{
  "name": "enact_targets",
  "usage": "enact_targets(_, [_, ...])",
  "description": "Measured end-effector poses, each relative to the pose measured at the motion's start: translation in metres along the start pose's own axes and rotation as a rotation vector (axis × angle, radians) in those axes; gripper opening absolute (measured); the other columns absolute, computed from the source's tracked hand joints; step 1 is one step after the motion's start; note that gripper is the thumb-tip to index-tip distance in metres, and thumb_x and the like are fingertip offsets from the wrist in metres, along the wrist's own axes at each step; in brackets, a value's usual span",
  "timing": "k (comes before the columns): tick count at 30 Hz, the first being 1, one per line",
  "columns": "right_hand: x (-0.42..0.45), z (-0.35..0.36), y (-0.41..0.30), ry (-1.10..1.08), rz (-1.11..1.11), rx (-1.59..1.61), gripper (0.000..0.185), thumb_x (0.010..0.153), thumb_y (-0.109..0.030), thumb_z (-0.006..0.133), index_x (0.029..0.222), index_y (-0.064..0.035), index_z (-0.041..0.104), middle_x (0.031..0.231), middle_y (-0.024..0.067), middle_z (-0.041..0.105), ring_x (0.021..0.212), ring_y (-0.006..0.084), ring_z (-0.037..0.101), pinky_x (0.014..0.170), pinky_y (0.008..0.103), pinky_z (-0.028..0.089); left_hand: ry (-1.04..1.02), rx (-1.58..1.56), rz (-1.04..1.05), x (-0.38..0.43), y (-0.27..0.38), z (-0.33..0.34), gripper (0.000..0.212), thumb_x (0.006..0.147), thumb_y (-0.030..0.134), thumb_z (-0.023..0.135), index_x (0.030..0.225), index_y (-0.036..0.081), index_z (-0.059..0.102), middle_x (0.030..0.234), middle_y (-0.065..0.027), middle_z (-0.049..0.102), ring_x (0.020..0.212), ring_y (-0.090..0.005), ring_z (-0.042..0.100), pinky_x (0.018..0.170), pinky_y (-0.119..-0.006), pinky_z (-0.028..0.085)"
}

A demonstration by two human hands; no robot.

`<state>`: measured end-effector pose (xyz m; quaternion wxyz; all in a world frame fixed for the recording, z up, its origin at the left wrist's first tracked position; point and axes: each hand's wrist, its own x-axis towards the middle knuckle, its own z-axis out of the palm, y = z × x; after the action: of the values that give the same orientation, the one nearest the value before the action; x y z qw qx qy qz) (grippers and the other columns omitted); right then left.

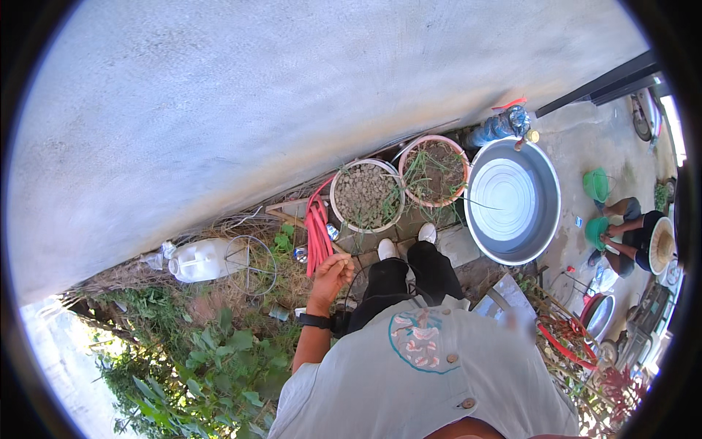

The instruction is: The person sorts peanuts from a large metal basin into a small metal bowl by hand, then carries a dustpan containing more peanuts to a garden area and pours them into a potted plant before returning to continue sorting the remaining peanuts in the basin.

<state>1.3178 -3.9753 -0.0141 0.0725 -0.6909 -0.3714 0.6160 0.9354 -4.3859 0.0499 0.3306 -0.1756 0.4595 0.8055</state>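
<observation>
My left hand [333, 270] is raised at my left side, fingers curled in against the thumb; nothing shows between them. A black band circles that wrist. Just beyond it, as seen from above, lie the folds of a red hose [316, 233] on the ground. My right hand is out of view. Before my white shoes stands a round pot of lumpy soil [366, 193] with a few green shoots. Touching it on the right is a pinkish pot [433, 173] with grass-like plants. Farther right sits a large metal basin [507, 200] holding water, below a tap [527, 138].
A pale plaster wall [247, 110] runs behind the pots. To the left are a white plastic jug [200, 260], a wire ring [252, 263] and leafy plants [219, 356]. At right, a person in a straw hat [662, 245] handles a green bucket [596, 233].
</observation>
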Motion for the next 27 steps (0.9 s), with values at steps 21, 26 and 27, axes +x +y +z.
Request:
enact_targets(21, [-0.046,0.022,-0.025,-0.030,0.073,-0.167,0.034,0.079,-0.034,0.056,0.080,-0.0005,0.048,0.050,0.0024,0.041,0.042,0.0131,0.041,0.038,0.0270,0.035,0.297,0.865,0.385,0.200,-0.122,-0.076,0.022,0.078,0.004,0.043,0.095,0.006,0.056,0.086,-0.0083,0.060,0.062,-0.0151,0.056,0.054,-0.026,0.044])
enact_targets(26, [-0.028,0.015,-0.011,-0.148,0.075,-0.105,0.020,0.084,-0.025,0.050,0.081,-0.0052,0.048,0.050,0.0014,0.042,0.043,0.0126,0.042,0.041,0.0262,0.035,0.319,1.660,0.330,0.294,-0.154,-0.034,0.032,0.074,0.007,0.049,0.106,0.008,0.051,0.099,-0.0150,0.056,0.081,-0.0286,0.057,0.067,-0.037,0.046])
enact_targets(27, [-0.023,0.021,-0.013,-0.210,0.060,-0.113,0.019,0.084,-0.025,0.050,0.081,-0.0060,0.048,0.050,0.0013,0.043,0.042,0.0124,0.041,0.041,0.0259,0.035,0.332,1.770,0.339,0.308,-0.162,-0.043,0.035,0.074,0.006,0.049,0.109,0.009,0.049,0.103,-0.0157,0.054,0.082,-0.0303,0.056,0.067,-0.040,0.046])
